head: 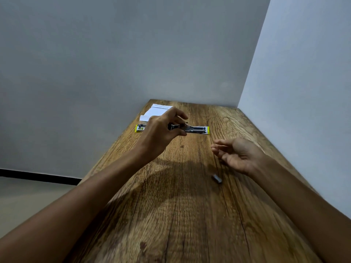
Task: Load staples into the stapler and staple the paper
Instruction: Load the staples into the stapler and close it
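Two hands work above a wooden table [190,215] set in a corner between grey walls. The left hand [161,130] is raised over the far part of the table, fingers and thumb curled round the near end of the stapler [190,129], which is opened out flat; its metal body runs to the right and ends in a yellow tip near the table's middle. The hand hides the stapler's centre, and a second yellow end shows to the left of the wrist. Paper [157,112] lies flat beyond the stapler, near the far left edge, partly covered by the left hand. The right hand [235,154] hovers palm up, fingers loosely curled, holding nothing. A staple strip [217,179] lies on the table just below it, apart from the hand.
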